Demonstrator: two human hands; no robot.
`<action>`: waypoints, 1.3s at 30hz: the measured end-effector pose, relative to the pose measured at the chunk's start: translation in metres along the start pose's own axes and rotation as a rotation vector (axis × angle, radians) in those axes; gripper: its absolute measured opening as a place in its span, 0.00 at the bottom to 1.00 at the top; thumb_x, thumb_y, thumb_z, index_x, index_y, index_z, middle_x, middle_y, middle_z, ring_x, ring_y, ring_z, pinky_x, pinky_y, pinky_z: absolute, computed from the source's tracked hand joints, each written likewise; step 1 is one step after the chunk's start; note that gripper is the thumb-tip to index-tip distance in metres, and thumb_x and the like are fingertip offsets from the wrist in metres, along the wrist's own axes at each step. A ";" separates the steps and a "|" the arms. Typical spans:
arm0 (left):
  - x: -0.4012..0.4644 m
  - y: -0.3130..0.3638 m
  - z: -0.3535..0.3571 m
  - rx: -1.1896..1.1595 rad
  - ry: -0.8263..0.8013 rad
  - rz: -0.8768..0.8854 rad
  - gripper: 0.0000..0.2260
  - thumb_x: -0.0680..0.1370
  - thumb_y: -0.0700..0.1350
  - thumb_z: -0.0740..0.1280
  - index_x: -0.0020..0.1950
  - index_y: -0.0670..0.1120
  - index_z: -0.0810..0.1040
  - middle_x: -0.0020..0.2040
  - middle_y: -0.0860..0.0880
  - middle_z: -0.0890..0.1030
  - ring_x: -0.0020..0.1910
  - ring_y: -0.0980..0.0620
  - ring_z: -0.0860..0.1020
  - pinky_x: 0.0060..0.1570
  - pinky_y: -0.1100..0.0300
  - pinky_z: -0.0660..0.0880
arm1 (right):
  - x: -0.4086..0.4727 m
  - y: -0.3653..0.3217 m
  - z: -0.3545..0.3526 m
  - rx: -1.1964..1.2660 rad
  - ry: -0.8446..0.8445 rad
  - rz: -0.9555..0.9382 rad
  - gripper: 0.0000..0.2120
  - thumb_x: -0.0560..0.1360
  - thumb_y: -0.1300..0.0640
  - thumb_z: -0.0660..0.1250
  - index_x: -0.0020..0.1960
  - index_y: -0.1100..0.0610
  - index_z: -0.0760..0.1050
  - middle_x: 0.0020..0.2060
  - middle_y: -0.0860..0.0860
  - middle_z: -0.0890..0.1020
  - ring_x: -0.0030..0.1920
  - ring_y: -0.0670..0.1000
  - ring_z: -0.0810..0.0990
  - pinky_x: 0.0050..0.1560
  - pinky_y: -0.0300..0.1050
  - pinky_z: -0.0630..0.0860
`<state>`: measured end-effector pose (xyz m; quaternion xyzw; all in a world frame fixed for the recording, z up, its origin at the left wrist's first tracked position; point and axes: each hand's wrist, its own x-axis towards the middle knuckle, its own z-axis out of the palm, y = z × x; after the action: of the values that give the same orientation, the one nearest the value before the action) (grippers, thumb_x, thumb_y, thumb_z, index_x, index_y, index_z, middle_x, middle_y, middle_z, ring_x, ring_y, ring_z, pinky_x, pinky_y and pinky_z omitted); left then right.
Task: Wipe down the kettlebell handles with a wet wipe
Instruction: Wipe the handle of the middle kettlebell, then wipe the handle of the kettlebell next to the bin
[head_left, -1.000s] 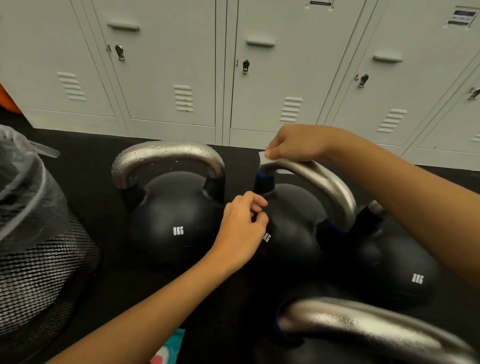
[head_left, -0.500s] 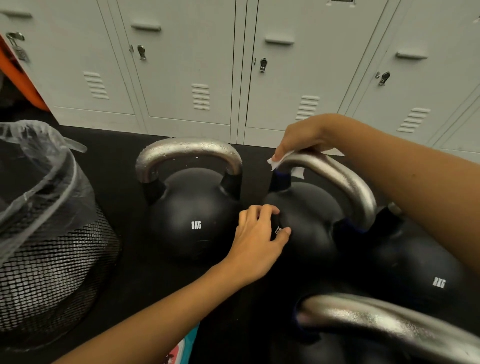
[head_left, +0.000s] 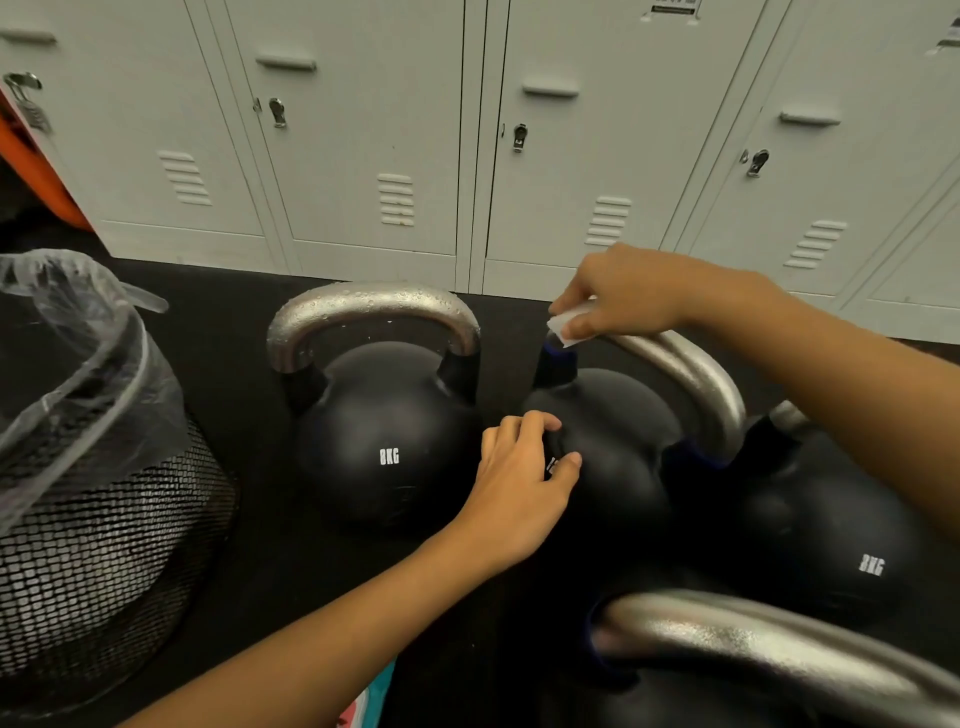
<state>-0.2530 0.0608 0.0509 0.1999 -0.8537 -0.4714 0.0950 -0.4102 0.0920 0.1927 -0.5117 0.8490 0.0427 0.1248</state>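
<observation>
- The black round kettlebell with the droplet-beaded steel handle (head_left: 371, 312) on the left looks already wet.
- Left hand (head_left: 519, 486), fingers curled, braces the middle black kettlebell's body (head_left: 613, 452); press firmly there.
- Right hand (head_left: 618, 293) pinches the small white wet wipe (head_left: 569, 327) on that bell's steel handle (head_left: 691, 379); wrap it fully and slide along.

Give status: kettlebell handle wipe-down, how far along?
Done, probably: left kettlebell handle is beaded with droplets. In hand: right hand presses the wet wipe on the middle kettlebell handle; left hand steadies its body. Left: near handle and the far-right one look untouched.
</observation>
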 end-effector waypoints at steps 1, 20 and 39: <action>-0.001 0.000 0.000 0.002 0.003 0.004 0.15 0.81 0.51 0.61 0.67 0.51 0.66 0.66 0.53 0.67 0.68 0.56 0.59 0.64 0.62 0.60 | 0.009 -0.005 0.005 -0.015 -0.012 -0.002 0.17 0.79 0.53 0.66 0.65 0.56 0.78 0.60 0.53 0.82 0.57 0.55 0.79 0.61 0.51 0.74; -0.002 0.001 -0.005 0.008 0.012 0.020 0.14 0.81 0.49 0.61 0.66 0.51 0.68 0.62 0.55 0.69 0.63 0.58 0.61 0.56 0.66 0.59 | -0.017 0.004 0.009 0.226 0.270 0.109 0.13 0.80 0.53 0.66 0.61 0.57 0.81 0.55 0.52 0.84 0.49 0.51 0.78 0.48 0.40 0.68; -0.023 -0.030 -0.053 0.001 0.215 0.024 0.12 0.79 0.46 0.64 0.63 0.51 0.72 0.58 0.55 0.72 0.62 0.57 0.67 0.62 0.59 0.67 | 0.068 -0.050 0.033 0.934 0.360 0.308 0.14 0.82 0.54 0.61 0.57 0.63 0.79 0.55 0.59 0.81 0.52 0.58 0.79 0.57 0.52 0.77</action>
<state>-0.2057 0.0161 0.0542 0.2394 -0.8412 -0.4455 0.1915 -0.3911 0.0168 0.1460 -0.2701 0.8509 -0.4113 0.1839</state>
